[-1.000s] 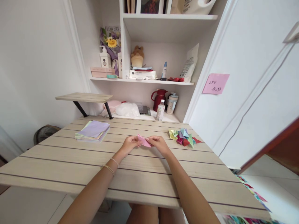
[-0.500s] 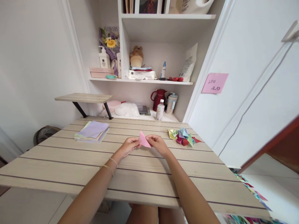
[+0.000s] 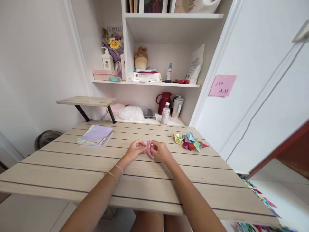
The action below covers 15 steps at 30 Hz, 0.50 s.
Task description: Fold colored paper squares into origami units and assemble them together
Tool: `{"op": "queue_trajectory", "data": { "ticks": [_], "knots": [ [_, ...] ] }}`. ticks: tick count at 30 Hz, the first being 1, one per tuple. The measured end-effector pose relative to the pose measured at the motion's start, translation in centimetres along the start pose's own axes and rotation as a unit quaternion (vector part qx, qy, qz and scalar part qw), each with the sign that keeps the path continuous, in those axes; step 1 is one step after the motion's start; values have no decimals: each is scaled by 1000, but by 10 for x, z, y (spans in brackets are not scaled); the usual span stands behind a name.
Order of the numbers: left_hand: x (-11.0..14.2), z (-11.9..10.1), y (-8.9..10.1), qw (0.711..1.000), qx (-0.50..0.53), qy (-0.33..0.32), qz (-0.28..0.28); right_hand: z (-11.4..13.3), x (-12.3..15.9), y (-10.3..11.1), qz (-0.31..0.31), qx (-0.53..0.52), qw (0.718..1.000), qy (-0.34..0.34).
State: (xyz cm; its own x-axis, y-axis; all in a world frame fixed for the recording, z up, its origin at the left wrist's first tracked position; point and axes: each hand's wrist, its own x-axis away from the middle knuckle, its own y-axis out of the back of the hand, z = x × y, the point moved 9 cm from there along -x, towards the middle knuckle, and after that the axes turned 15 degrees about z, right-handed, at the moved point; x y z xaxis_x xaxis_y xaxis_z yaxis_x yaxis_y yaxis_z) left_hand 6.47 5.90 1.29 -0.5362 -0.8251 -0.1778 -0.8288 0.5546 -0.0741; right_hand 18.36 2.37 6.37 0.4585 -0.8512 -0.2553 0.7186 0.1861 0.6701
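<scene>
A small pink folded paper (image 3: 149,148) stands on edge between my two hands, just above the wooden table (image 3: 72,170). My left hand (image 3: 135,149) pinches its left side with closed fingers. My right hand (image 3: 161,151) pinches its right side, fingers curled round it. To the left lies a stack of pastel paper sheets (image 3: 95,135) with a lilac sheet on top. To the right sits a pile of folded coloured paper pieces (image 3: 189,141).
Behind the table are shelves holding a red jug (image 3: 164,101), a water bottle (image 3: 165,114), a plastic bag (image 3: 131,113) and lotion bottles (image 3: 107,60). A small raised shelf (image 3: 87,101) stands back left. A pink note (image 3: 222,85) hangs on the right wall.
The pink paper has been folded up from a flat triangle to a narrow upright piece, and my two hands have closed in on each other.
</scene>
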Motion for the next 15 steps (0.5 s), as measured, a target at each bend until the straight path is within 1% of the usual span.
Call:
{"op": "queue_trajectory", "data": {
  "ticks": [4, 8, 12, 15],
  "knots": [
    [0, 4, -3, 1000, -14, 6, 6, 1, -1, -4, -21, 62, 998, -7],
    [2, -1, -8, 999, -50, -3, 5, 2, 1, -4, -38, 93, 995, -23],
    [5, -6, -10, 996, -88, -5, -10, 3, 3, -4, -44, 103, 993, -35],
    [6, -7, -11, 993, -115, -13, -8, 1, 3, -5, -53, 87, 994, -34]
  ]
}}
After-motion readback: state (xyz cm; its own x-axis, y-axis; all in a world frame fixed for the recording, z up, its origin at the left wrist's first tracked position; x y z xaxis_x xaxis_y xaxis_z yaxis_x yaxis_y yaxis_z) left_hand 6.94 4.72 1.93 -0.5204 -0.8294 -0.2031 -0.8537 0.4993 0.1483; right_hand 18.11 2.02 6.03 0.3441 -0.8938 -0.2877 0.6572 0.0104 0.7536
